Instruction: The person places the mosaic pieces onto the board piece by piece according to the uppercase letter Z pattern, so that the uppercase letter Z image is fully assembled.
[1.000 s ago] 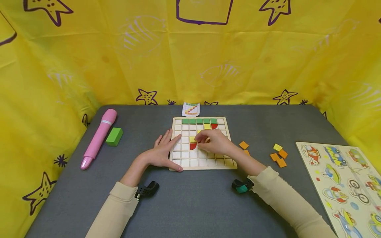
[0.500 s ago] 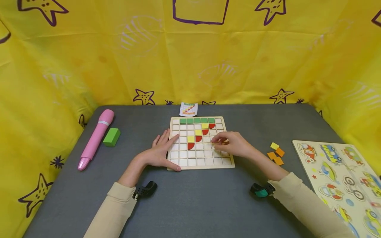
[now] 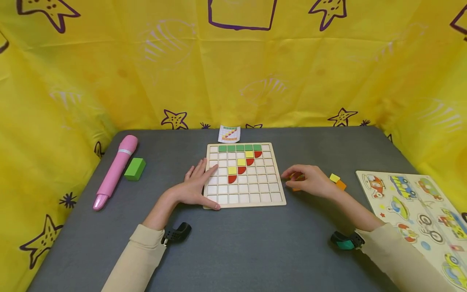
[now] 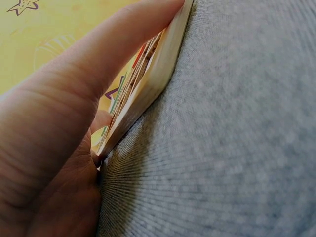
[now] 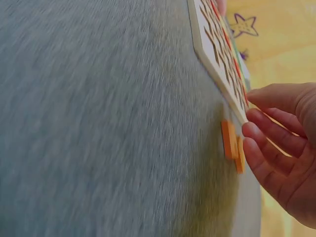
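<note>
A wooden grid board (image 3: 262, 188) lies on the grey table. Green square tiles (image 3: 240, 148) fill part of its top row. Below them, yellow squares (image 3: 241, 162) and red quarter-round tiles (image 3: 232, 179) step down diagonally to the left. My left hand (image 3: 190, 190) rests along the board's left edge, fingers spread, the thumb at the front-left corner. Just off the board's right side hovers my right hand (image 3: 310, 180), fingers loosely bent with nothing between them. Under it lie orange tiles (image 5: 229, 139), partly hidden by the hand in the head view.
A pattern card (image 3: 229, 134) sits behind the board. Farther right are yellow (image 3: 334, 177) and orange tiles, partly covered by the right hand, and a picture puzzle board (image 3: 386, 198). On the left lie a pink microphone-shaped toy (image 3: 116, 170) and a green block (image 3: 135, 169).
My right hand has moved right, from over the diagonal of tiles to the orange tiles beside the board. A red tile now shows where it was. The left hand stays put.
</note>
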